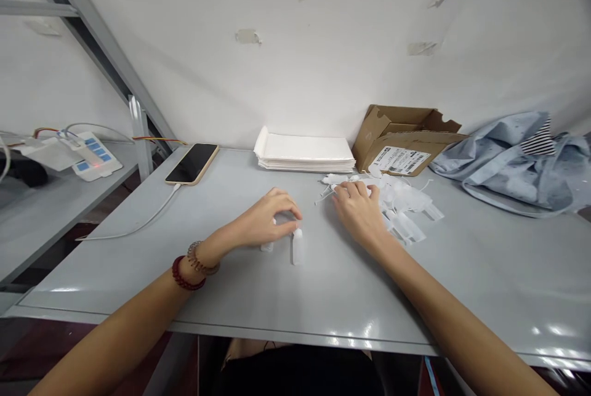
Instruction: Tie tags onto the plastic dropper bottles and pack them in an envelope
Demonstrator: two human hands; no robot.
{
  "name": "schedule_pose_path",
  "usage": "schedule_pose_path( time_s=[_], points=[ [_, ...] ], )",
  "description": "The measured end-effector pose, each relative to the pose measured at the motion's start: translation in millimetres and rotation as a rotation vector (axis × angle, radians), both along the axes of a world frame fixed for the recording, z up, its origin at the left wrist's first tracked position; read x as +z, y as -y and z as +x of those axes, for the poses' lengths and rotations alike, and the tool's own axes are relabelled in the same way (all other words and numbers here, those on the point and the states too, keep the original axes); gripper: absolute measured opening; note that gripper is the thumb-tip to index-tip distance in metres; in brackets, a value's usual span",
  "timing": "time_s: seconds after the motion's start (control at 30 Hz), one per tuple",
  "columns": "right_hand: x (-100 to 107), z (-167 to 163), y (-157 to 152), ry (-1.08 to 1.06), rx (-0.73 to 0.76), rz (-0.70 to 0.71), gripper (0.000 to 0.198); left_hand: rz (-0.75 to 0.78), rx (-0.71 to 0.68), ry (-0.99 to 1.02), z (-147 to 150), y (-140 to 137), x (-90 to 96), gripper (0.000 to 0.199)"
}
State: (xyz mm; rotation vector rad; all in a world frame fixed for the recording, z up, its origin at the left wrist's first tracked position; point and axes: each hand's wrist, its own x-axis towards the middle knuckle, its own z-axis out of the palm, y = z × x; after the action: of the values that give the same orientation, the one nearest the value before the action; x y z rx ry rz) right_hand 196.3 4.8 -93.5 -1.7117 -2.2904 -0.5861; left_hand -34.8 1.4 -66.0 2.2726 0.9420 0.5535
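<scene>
My left hand hovers low over the middle of the table, thumb and fingers curved and apart. Its thumb tip is at the top of a small white translucent bottle; whether they touch I cannot tell. A second small white piece shows partly from beneath this hand. To the right, my right hand rests on the left edge of a pile of white translucent pieces, some with thin strings. Its fingers are bent and somewhat spread over the pile, and no held piece can be made out.
Behind the hands lies a stack of white envelopes, beside an opened cardboard box. Light blue cloth lies at the right. A phone with a charging cable sits left, near a power strip on the neighbouring table.
</scene>
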Motion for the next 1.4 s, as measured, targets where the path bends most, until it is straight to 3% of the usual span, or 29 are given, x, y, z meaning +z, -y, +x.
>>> schedule_pose_path(
  time_s=[0.17, 0.33, 0.63, 0.83, 0.93, 1.0, 1.1, 1.17, 1.27, 1.4],
  points=[
    [-2, 3, -2, 0.003, -0.005, -0.003, 0.027, 0.089, -0.139, -0.116, 8, 12, 0.7, 0.035],
    [-1, 3, 0, -0.019, -0.008, 0.006, 0.027, 0.049, -0.189, -0.125, 8, 13, 3.0, 0.026],
    [3, 4, 17, -0.344, 0.115, 0.087, 0.024, -0.077, -0.137, -0.180, -14, -5, 8.8, 0.026],
    [11, -5, 33, -0.668, 0.306, 0.140, 0.011, 0.022, 0.026, -0.053, -6, 0, 12.8, 0.023],
    [15, -11, 41, -0.742, 0.344, 0.152, 0.009, -0.081, 0.126, 0.090, 5, 9, 14.3, 0.033],
    [17, -14, 45, -0.780, 0.342, 0.158, 0.010, -0.231, 0.129, 0.149, 12, 16, 14.7, 0.040],
    [18, -16, 48, -0.821, 0.336, 0.185, 0.010, -0.475, 0.103, 0.191, 19, 27, 14.9, 0.034],
    [19, -16, 49, -0.862, 0.339, 0.202, 0.009, -0.558, 0.095, 0.202, 22, 34, 16.5, 0.033],
    [22, -14, 50, -1.016, 0.298, 0.120, 0.010, -0.604, 0.125, 0.241, 23, 38, 22.9, 0.024],
    [25, -12, 48, -1.336, 0.169, -0.185, 0.017, -0.605, 0.192, 0.294, 15, 33, 33.3, 0.026]
  ],
)
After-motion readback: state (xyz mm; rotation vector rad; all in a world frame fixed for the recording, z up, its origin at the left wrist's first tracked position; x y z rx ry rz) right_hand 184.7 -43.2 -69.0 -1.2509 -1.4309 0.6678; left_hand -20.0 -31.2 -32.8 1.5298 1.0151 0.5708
